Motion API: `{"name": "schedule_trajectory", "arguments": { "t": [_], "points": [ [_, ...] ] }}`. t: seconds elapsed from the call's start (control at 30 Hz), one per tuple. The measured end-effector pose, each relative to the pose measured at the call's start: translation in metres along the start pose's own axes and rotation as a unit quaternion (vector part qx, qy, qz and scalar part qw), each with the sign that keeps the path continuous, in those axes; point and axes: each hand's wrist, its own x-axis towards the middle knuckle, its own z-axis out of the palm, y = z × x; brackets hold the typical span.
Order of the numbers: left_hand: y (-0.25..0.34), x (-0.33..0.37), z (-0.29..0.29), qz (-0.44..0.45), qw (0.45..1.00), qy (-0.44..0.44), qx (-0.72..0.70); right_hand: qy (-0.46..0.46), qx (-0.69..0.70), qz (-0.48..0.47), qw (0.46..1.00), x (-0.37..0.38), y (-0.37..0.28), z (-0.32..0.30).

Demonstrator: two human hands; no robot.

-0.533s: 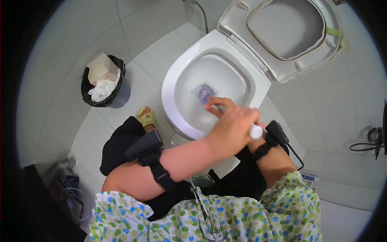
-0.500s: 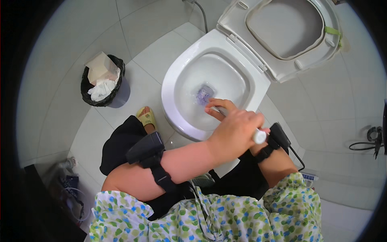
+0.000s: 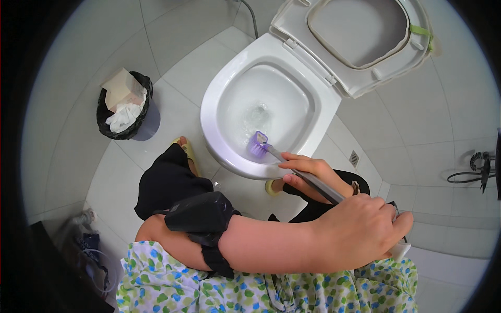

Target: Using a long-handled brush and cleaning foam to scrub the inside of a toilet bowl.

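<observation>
A toilet brush with a purple bristle head (image 3: 258,146) and a grey handle (image 3: 313,182) slants across the front of the white toilet bowl (image 3: 209,115). Its bristles rest low against the near inner wall, just short of the rim. My left hand (image 3: 362,229), its forearm crossing my body, is wrapped round the upper handle, with the white handle end poking out below the fingers. Further down the shaft, my right hand (image 3: 318,175) grips it with thumb and fingers; my left hand partly hides that arm. Water with some bubbles lies in the bowl's drain.
The toilet seat and lid (image 3: 360,34) stand raised, with a green strap on the edge. A black-lined bin (image 3: 146,122) holding a carton and white tissue stands at the left. My slippered feet are near the toilet base. A floor drain (image 3: 354,158) lies to the right.
The brush head has come up from the drain toward me, against the near wall. My left hand has drawn the handle end right and toward my body.
</observation>
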Motion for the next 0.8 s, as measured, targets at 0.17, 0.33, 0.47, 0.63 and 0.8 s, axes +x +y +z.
{"name": "schedule_trajectory", "arguments": {
  "t": [0.17,0.33,0.47,0.63,0.8],
  "points": [
    [0.001,-0.003,0.01,0.006,1.0,0.005,0.026,0.076,-0.032,0.05,0.995,-0.007,-0.004,0.002],
    [-0.002,-0.007,0.01,-0.004,0.999,-0.012,0.041,0.099,-0.07,0.032,0.992,-0.005,0.006,0.007],
    [-0.003,-0.007,0.009,0.004,0.998,-0.023,0.062,0.126,-0.049,0.127,0.983,-0.009,0.0,0.004],
    [-0.009,-0.008,0.012,0.021,0.997,0.003,0.074,0.158,-0.085,0.101,0.979,-0.015,0.016,-0.005],
    [-0.022,-0.007,0.01,0.028,0.994,0.019,0.101,0.114,-0.12,0.049,0.985,0.003,0.038,-0.019]
  ]
}}
